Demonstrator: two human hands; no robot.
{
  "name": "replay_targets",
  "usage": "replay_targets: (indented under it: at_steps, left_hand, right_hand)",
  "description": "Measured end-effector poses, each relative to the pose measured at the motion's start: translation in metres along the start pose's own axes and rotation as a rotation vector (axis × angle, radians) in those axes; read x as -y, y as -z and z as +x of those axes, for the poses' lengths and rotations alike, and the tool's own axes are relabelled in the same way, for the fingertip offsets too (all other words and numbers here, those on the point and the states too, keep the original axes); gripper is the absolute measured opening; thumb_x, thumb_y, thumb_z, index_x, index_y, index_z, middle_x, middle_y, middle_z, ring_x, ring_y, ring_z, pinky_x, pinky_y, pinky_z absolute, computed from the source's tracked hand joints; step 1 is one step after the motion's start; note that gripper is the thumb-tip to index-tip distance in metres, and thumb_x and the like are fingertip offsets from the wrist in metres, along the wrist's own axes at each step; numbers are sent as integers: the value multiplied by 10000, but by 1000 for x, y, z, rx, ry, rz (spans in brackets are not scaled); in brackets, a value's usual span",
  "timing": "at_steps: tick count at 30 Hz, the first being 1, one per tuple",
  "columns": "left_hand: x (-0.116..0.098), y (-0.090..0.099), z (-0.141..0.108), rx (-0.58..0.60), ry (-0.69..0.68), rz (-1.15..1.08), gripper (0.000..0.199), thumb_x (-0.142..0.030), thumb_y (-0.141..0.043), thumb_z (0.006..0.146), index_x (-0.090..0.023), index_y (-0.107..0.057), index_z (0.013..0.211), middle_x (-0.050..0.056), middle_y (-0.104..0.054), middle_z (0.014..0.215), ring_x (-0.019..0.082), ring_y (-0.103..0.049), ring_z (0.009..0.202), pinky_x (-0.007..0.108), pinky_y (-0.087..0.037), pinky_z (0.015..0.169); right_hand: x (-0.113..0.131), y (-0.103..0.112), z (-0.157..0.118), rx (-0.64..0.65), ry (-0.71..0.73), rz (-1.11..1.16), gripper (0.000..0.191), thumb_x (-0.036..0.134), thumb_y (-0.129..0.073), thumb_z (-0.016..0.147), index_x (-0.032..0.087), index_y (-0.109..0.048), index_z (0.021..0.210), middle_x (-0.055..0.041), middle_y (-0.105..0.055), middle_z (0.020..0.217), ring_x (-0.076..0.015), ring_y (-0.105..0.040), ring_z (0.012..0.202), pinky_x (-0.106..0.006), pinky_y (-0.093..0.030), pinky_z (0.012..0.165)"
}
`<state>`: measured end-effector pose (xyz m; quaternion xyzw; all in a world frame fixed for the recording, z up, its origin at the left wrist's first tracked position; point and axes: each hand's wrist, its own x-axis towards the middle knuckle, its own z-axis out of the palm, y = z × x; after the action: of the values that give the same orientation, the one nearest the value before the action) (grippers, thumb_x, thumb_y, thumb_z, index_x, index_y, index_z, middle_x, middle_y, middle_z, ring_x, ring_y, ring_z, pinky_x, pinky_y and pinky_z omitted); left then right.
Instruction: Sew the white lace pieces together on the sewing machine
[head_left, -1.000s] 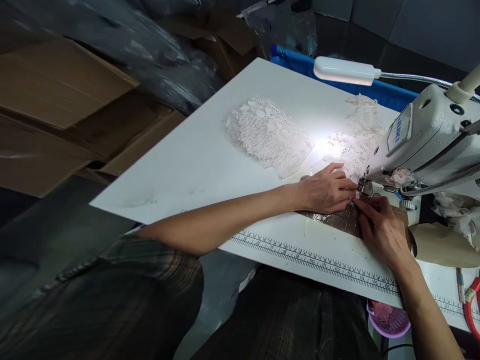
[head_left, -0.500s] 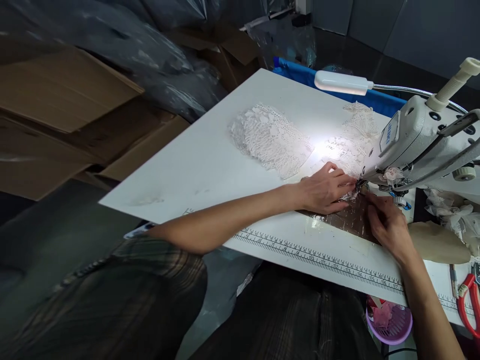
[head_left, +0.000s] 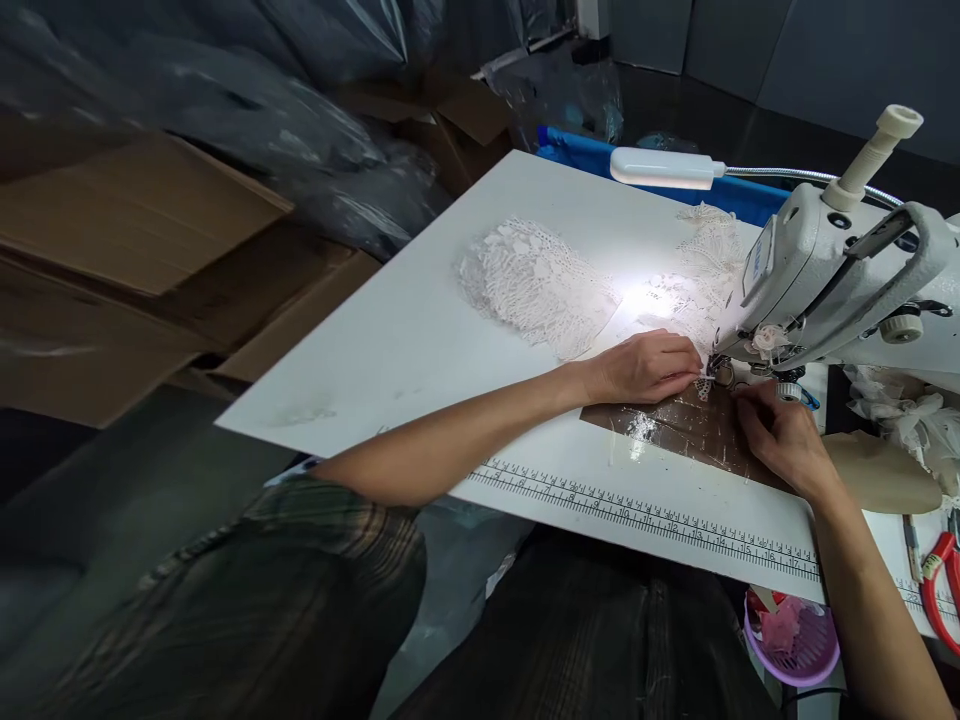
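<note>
A white sewing machine (head_left: 817, 260) stands at the right of the white table (head_left: 420, 340). Just left of its needle area, my left hand (head_left: 651, 367) is closed, its fingers pinched on a small end of white lace (head_left: 703, 388). My right hand (head_left: 780, 430) is on the other side of the needle area, fingers curled over the brown plate; what its fingertips hold, if anything, is too small to make out. More white lace (head_left: 697, 290) lies behind my left hand under the bright lamp light. A separate lace pile (head_left: 536, 285) rests farther left.
A white lamp (head_left: 664, 168) hangs over the table's back edge. Red-handled scissors (head_left: 934, 590), a tan piece (head_left: 877, 472) and white ruffled fabric (head_left: 911, 410) lie at the right. A purple basket (head_left: 806, 650) is below the front edge. Cardboard boxes (head_left: 135, 210) stand at the left.
My left hand's spread fingers have drawn together at the lace end, and the hand has shifted slightly up, uncovering more of the brown plate. The view has shifted slightly.
</note>
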<state>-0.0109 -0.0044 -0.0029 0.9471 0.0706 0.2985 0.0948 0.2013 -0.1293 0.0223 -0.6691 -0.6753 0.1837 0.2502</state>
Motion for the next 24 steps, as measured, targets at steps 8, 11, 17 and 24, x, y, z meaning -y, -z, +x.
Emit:
replay_targets:
  at_steps: [8,11,17,24]
  left_hand:
    - [-8,1,-1,46,-76,151,279,-184,-473,1017,-167,-704,862,53,-750,964,135,-679,812,355,-543,821]
    - [-11,1,-1,77,-97,202,320,-171,-453,1025,-179,-705,827,36,-753,969,119,-668,813,385,-508,939]
    - [-13,1,-1,63,-104,247,316,-163,-449,1029,-181,-698,836,31,-751,950,118,-662,830,384,-472,1006]
    - [-13,-4,-3,60,-98,234,306,-159,-441,1034,-179,-700,871,32,-759,975,125,-681,877,400,-460,1052]
  right_hand:
    - [-2,-3,-5,-48,96,1,286,319,-468,884,194,-718,947,-81,-690,864,-225,-649,786,-352,-515,737]
    - [-2,-6,-6,-53,115,-17,288,306,-464,893,199,-724,956,-85,-700,913,-226,-659,822,-353,-526,761]
    - [-4,-17,-11,-103,156,-102,335,310,-446,934,221,-732,1083,-97,-700,986,-223,-670,848,-374,-548,794]
    - [0,-16,-12,-55,266,-342,395,267,-453,953,301,-698,1261,-92,-660,1073,-201,-656,825,-317,-551,678]
